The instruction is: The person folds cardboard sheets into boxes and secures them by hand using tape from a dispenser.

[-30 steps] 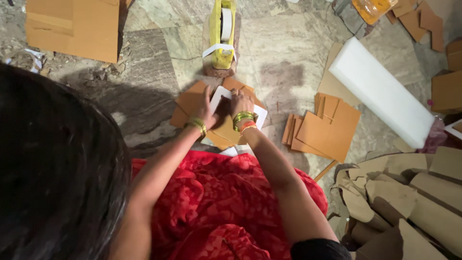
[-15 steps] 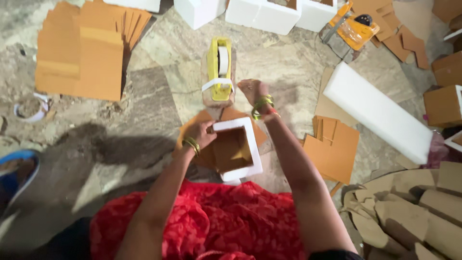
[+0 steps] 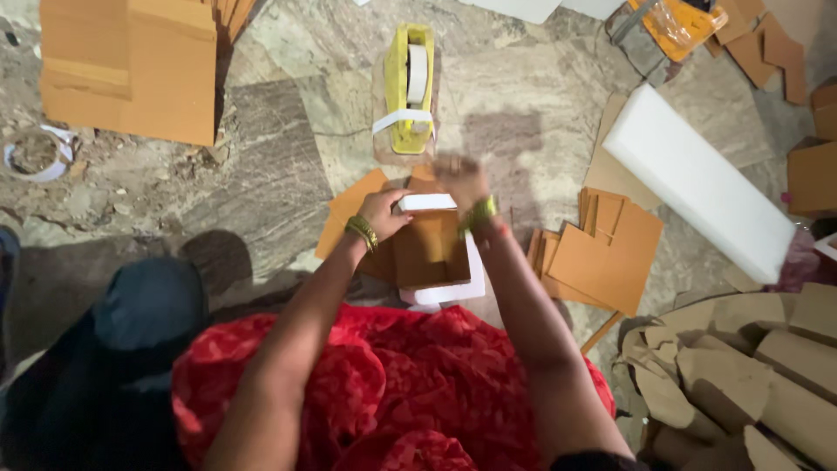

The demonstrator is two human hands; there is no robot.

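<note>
I hold a small open box [image 3: 429, 250], white outside and brown cardboard inside, over my red-clad lap. My left hand [image 3: 381, 214] grips its far left corner. Blurred with motion, my right hand [image 3: 460, 181] hovers just past the box's far edge, between the box and a yellow tape dispenser [image 3: 408, 87] that stands on the stone floor ahead. Whether its fingers hold anything cannot be made out. Bangles sit on both wrists. Flat brown cardboard pieces [image 3: 353, 205] lie under the box.
A stack of brown cardboard sheets [image 3: 131, 70] lies far left, smaller cardboard squares [image 3: 606, 253] to the right, a long white foam block [image 3: 697, 179] beyond them, and folded brown box blanks [image 3: 750, 366] at lower right. A tape roll [image 3: 33, 153] rests at the left edge.
My right hand has left the box's far right corner and swung toward the tape dispenser. The box has tilted and dropped closer to my lap, the left hand still on it.
</note>
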